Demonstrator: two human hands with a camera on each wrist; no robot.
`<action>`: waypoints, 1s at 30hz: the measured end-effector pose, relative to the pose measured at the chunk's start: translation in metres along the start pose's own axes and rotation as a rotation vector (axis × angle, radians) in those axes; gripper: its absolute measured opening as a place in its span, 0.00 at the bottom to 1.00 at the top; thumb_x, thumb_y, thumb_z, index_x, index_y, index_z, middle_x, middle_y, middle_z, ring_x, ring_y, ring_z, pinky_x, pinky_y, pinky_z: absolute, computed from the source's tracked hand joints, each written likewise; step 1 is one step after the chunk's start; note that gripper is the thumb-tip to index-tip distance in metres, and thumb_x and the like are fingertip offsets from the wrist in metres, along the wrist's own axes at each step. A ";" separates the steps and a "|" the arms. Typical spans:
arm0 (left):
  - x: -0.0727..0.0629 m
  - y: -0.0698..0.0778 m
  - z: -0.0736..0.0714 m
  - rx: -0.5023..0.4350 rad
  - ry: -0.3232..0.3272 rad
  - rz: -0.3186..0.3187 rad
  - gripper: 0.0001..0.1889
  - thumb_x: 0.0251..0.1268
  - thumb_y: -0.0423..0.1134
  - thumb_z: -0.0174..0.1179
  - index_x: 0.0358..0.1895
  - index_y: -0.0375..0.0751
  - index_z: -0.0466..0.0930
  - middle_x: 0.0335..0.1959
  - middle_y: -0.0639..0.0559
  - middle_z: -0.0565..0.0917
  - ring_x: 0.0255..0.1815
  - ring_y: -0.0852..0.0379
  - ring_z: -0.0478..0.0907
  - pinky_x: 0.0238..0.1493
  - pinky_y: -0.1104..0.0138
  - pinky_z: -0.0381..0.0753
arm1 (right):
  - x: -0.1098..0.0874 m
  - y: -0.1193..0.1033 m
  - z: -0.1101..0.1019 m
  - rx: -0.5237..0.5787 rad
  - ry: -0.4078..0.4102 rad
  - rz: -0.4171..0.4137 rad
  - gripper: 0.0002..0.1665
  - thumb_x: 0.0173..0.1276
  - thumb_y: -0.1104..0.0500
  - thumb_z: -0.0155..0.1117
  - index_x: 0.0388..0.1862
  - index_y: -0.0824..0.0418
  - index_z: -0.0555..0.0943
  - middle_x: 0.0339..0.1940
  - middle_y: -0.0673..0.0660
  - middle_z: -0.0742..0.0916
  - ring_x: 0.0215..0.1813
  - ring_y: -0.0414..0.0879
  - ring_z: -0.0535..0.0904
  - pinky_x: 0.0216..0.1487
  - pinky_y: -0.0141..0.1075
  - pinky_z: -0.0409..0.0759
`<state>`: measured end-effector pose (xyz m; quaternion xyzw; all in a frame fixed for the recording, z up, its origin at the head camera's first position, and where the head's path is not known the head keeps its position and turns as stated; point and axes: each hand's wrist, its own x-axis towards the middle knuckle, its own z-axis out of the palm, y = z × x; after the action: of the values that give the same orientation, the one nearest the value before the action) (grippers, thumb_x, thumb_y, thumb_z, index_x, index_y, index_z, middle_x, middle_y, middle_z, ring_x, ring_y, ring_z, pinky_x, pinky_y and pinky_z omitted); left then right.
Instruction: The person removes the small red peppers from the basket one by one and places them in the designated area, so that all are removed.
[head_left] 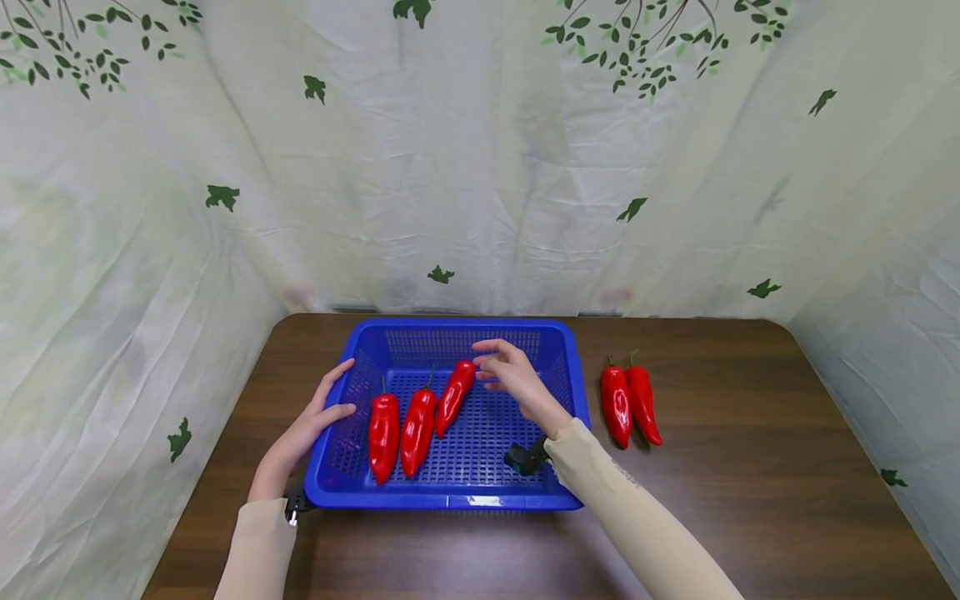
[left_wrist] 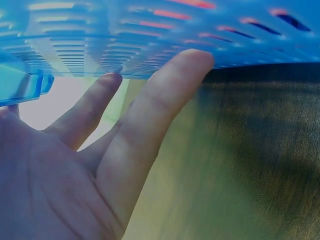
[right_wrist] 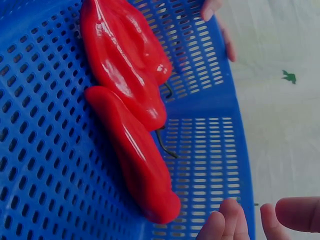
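A blue plastic basket (head_left: 480, 502) stands on the table. Inside, three glossy red chili peppers lie side by side: a left pepper (head_left: 383, 437), a middle pepper (head_left: 418, 432) and a right pepper (head_left: 454, 398). My left hand (head_left: 303, 433) holds the basket's left side, thumb over the rim; in the left wrist view its fingers (left_wrist: 145, 110) lie against the slotted outer wall. Above the basket is my right hand (head_left: 513, 379), fingers loosely bent and holding nothing. Its fingertips (right_wrist: 230, 210) are near the right pepper's stem end (right_wrist: 165, 205), apart from it in the right wrist view.
Two more red peppers lie together right of the basket, one (head_left: 616, 407) beside the other (head_left: 642, 404). The brown wooden table (head_left: 750, 467) ends at a pale curtain (head_left: 480, 208) with leaf prints, which surrounds it at the back and sides.
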<state>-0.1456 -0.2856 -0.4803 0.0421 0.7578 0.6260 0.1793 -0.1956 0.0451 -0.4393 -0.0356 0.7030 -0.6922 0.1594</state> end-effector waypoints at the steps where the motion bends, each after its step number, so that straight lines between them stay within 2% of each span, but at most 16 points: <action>1: 0.000 0.000 0.000 0.001 0.000 0.001 0.36 0.72 0.43 0.48 0.76 0.65 0.40 0.75 0.38 0.38 0.69 0.26 0.47 0.53 0.39 0.71 | 0.001 0.001 0.001 0.001 0.001 0.007 0.21 0.70 0.67 0.49 0.61 0.67 0.72 0.54 0.72 0.78 0.52 0.66 0.77 0.52 0.52 0.77; 5: 0.000 -0.001 0.000 0.006 0.002 0.005 0.36 0.72 0.43 0.48 0.76 0.65 0.40 0.75 0.38 0.38 0.69 0.27 0.47 0.54 0.39 0.71 | 0.005 0.004 0.006 0.009 0.004 0.024 0.21 0.70 0.67 0.49 0.61 0.69 0.72 0.54 0.73 0.78 0.52 0.67 0.76 0.52 0.54 0.76; 12: 0.000 -0.001 0.000 -0.008 0.001 0.005 0.36 0.71 0.43 0.48 0.76 0.65 0.40 0.74 0.37 0.39 0.69 0.26 0.48 0.53 0.40 0.72 | 0.010 0.010 0.009 0.006 0.013 0.057 0.21 0.71 0.67 0.50 0.61 0.69 0.71 0.53 0.71 0.79 0.51 0.65 0.77 0.49 0.50 0.79; 18: 0.000 -0.001 0.001 -0.012 0.004 0.001 0.36 0.71 0.44 0.48 0.76 0.65 0.40 0.74 0.37 0.39 0.69 0.25 0.48 0.51 0.40 0.73 | 0.013 0.012 0.011 0.002 0.020 0.084 0.21 0.70 0.67 0.51 0.61 0.67 0.73 0.51 0.70 0.80 0.50 0.64 0.78 0.51 0.52 0.77; 26: -0.001 0.000 0.001 -0.012 0.004 0.005 0.36 0.71 0.44 0.48 0.76 0.66 0.39 0.75 0.38 0.38 0.69 0.25 0.47 0.51 0.39 0.73 | 0.015 0.017 0.015 0.001 0.012 0.109 0.26 0.62 0.70 0.51 0.61 0.66 0.73 0.43 0.67 0.81 0.47 0.62 0.78 0.49 0.51 0.79; 30: -0.001 0.000 0.001 -0.013 0.005 0.006 0.37 0.70 0.44 0.49 0.76 0.66 0.39 0.75 0.38 0.38 0.69 0.24 0.47 0.50 0.39 0.73 | 0.016 0.020 0.016 -0.029 0.005 0.126 0.28 0.60 0.70 0.50 0.62 0.65 0.73 0.44 0.66 0.80 0.49 0.63 0.77 0.50 0.51 0.78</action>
<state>-0.1445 -0.2848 -0.4807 0.0419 0.7541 0.6314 0.1758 -0.2030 0.0257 -0.4619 0.0080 0.7142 -0.6706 0.2003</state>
